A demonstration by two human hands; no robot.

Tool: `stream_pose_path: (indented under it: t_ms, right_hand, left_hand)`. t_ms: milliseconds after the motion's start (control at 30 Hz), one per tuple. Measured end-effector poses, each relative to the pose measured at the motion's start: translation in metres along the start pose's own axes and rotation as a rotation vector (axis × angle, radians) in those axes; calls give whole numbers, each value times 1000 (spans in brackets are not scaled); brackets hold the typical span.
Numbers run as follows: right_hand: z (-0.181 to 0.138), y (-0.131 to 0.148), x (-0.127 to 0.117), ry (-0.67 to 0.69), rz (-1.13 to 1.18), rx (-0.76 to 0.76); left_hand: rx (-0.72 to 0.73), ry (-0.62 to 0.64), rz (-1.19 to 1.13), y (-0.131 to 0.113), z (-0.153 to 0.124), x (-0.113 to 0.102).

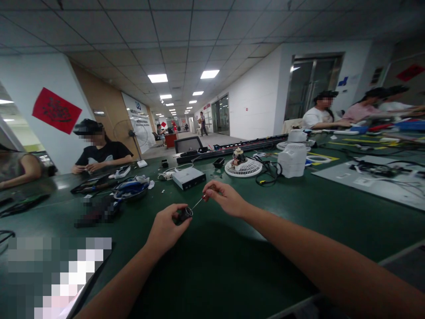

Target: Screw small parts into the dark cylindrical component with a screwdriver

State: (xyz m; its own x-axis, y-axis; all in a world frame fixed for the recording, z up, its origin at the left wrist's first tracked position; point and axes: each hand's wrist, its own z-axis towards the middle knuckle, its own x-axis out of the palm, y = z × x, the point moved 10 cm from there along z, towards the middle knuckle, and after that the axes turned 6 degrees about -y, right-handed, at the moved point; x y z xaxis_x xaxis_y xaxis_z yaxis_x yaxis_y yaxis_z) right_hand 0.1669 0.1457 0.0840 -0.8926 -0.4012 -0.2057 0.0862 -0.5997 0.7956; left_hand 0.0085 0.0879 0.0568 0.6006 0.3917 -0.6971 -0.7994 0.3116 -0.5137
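Over the dark green tabletop [212, 270], the left hand [167, 227] pinches a dark hollow cylinder [187, 213], the right hand [225, 198] a thin reddish-handled metal screwdriver [205, 196].

Above the surface [212, 270], the left hand [168, 227] has a cylinder [187, 214] between its fingers [183, 227]; to the right, the right hand [227, 200] holds a screwdriver [198, 203], its tip at the cylinder's mouth or perhaps just inside. Behind them lies a box [188, 178]; right of it come a fan grille [245, 169], then a housing [292, 161]. Farther right lies a panel [336, 176], and a bundle [133, 188] lies left of the box.
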Motion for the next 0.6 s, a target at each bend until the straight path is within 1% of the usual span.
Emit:
stream_pose_path:
  t_ms: [100,200,333,433,533,600]
  right_hand:
    - [1,-3,0,23,74,-8]
    - [3,-10,-6,-5,72,-2]
    - [4,-17,-2,32,94,39]
    - [3,-15,-5,1,62,28]
    - [2,-19,-2,43,44,78]
    - [3,-20,-5,27,13,80]
  left_hand:
    - [6,30,-1,-2,-1,3]
    - [13,34,22,-3,-2,4]
    - [-11,61,25,2,-3,8]
    - [-28,55,19,6,-2,9]
    - [-13,63,11,6,-2,10]
    - [3,63,24,5,-2,10]
